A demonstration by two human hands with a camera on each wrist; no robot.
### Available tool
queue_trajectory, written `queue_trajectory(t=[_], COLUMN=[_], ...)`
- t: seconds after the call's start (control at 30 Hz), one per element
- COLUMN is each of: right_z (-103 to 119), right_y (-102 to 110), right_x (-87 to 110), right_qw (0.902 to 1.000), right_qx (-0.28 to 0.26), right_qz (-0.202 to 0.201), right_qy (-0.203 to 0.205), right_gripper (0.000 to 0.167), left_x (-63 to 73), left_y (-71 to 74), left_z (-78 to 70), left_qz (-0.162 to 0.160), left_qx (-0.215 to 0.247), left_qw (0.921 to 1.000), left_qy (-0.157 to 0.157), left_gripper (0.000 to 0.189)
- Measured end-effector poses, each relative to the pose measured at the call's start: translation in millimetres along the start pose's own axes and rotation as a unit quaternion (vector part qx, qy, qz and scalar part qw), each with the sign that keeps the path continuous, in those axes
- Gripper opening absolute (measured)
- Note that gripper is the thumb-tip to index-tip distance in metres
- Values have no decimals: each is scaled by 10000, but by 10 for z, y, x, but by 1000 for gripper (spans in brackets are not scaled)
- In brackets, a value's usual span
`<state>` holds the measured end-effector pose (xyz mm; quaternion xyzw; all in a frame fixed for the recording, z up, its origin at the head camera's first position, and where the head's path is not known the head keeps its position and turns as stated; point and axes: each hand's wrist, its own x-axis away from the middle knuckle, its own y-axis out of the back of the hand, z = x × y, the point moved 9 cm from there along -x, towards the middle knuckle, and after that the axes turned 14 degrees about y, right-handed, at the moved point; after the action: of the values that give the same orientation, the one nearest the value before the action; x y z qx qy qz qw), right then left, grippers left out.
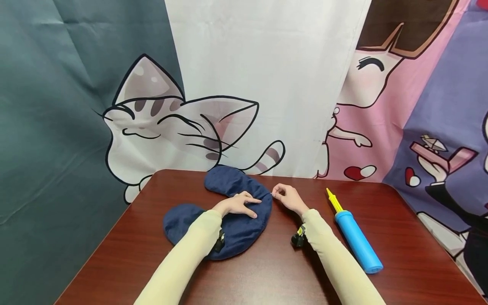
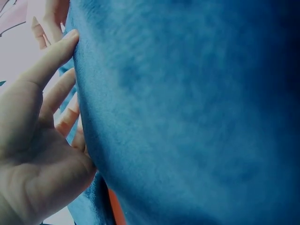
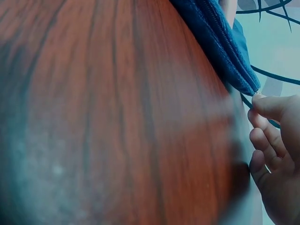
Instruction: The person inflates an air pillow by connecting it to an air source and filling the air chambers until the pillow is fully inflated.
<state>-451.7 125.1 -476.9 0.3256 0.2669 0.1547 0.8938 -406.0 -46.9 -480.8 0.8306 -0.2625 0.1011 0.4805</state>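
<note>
A dark blue U-shaped neck pillow (image 1: 244, 237) in plush cloth lies on the table, its opening toward the left. My left hand (image 1: 238, 204) rests on top of it with fingers spread. In the left wrist view, the fingertips press against the cloth (image 2: 154, 112). At the pillow's right edge, my right hand (image 1: 288, 198) pinches a small zipper pull. The right wrist view shows the zipper (image 3: 222, 35) running along the pillow's side to the thumb and index finger of the right hand (image 3: 281, 140); its teeth look closed there.
A blue hand pump (image 1: 356, 241) with a yellow nozzle (image 1: 334, 201) lies to the right of my right forearm. The reddish-brown wooden table (image 1: 126, 250) ends at the back against a cartoon-printed curtain (image 1: 267, 63).
</note>
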Motion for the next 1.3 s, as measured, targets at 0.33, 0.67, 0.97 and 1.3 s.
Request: queue_trajectory(t=[0.33,0.67,0.97,1.3], right_z=[20,72,109,116], right_y=[24,37,25,-15], right_x=[33,92,147,218], right_qw=[10000,9999,9995,9986], right_qx=[-45,96,108,88], right_qz=[-3,67,173,449], right_qy=[-18,90,261,267], right_gripper=[6,6,6,7], left_x=[-3,3,-3,-15], left_y=[0,5,5,-6], left_z=[-7,-7,-15,7], left_qz=[46,53,45,72], left_qx=[-49,-79,-98,-65], left_qw=[10000,10000,9999,9999], left_qy=[17,15,3,50], left_gripper=[63,64,64,65])
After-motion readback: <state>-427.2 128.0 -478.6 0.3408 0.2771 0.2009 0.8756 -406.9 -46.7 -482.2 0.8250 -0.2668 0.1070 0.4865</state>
